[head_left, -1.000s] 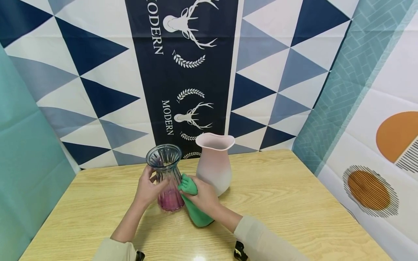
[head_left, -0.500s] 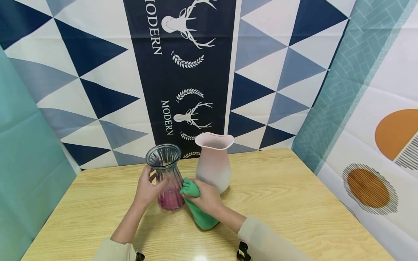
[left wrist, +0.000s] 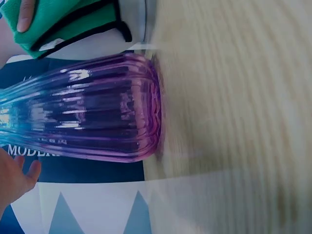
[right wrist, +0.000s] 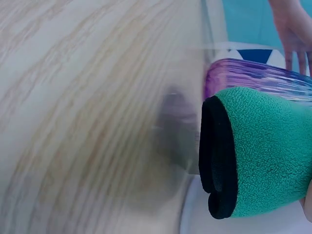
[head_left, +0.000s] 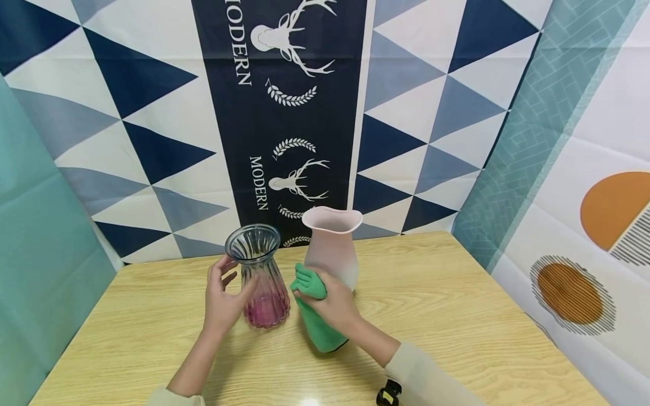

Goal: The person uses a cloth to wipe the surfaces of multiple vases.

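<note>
A ribbed glass vase (head_left: 264, 287), bluish at the rim and pink at the base, stands upright on the table. My left hand (head_left: 222, 299) is beside its left side, fingers spread and thumb in front; in the left wrist view the visible fingers (left wrist: 32, 171) look apart from the glass. My right hand (head_left: 336, 301) grips a folded green cloth (head_left: 317, 327) just right of the glass vase. The cloth's black-edged end hangs down, seen close in the right wrist view. Behind that hand stands a pink-and-white vase (head_left: 332, 248) with a wavy rim, its lower part partly hidden.
The light wood table (head_left: 431, 316) extends to both sides and in front of the vases. A patterned backdrop (head_left: 167, 113) hangs at its back edge. Fabric panels border the left and right sides.
My right hand has drawn the green cloth away from the glass vase to the right. My left hand's fingers have loosened and spread off the glass. Both vases stay in place.
</note>
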Motion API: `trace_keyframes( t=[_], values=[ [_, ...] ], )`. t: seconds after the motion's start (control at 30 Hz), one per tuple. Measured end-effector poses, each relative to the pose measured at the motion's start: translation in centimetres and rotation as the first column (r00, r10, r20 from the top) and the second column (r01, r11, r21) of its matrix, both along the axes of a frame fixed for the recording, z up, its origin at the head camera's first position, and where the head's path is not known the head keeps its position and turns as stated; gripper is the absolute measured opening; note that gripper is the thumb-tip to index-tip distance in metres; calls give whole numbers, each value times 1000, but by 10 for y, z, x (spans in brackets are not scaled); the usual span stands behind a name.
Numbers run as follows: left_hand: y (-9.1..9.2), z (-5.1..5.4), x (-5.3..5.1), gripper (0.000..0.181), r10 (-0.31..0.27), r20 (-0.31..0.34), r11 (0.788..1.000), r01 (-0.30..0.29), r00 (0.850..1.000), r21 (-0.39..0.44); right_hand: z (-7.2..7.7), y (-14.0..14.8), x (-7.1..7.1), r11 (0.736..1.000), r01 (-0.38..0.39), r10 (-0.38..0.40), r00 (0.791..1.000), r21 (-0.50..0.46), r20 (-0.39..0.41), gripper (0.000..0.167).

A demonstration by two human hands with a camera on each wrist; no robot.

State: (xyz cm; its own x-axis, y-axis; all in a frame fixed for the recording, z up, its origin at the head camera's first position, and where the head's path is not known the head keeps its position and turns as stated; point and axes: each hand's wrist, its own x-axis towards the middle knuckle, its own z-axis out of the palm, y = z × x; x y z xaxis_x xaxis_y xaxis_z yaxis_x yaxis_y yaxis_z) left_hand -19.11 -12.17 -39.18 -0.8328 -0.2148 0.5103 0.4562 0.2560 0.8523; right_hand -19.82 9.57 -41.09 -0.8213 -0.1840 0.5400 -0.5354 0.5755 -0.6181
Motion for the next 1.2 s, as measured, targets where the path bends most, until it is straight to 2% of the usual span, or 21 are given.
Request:
trace_keyframes(
  t=[0.13, 0.33, 0.5, 0.7, 0.83, 1.0, 1.1, 1.2],
  values=[
    [8, 10, 15, 56, 48, -116, 999, -50, 992, -16, 7, 11, 2, 999, 18, -19, 998, -32, -59, 50],
    [15, 12, 24, 52, 84, -243, 996, -86, 966, 4, 23, 34, 7, 995, 42, -48, 997, -94, -63, 49],
    [19, 10, 25, 50, 68, -271, 998, -68, 960, 10, 36, 53, 14, 987, 70, -75, 997, -143, -27, 48],
    [21, -6, 17, 46, 79, -287, 997, -68, 955, 47, 48, 77, 17, 973, 168, -180, 982, -157, -63, 46],
    [28, -11, 16, 41, 25, -339, 1000, -18, 941, 24, 52, 90, 17, 961, 227, -242, 966, -159, -85, 46],
    [42, -9, 16, 39, -67, -389, 998, 59, 919, -33, 54, 102, 13, 950, 263, -284, 952, -168, -111, 49],
    [51, -6, 12, 41, -94, -382, 995, 75, 919, -67, 56, 107, 8, 944, 277, -303, 942, -180, -144, 50],
    [63, -1, 8, 43, -128, -315, 990, 104, 940, -92, 59, 112, 4, 934, 299, -335, 922, -194, -193, 50]
  ],
)
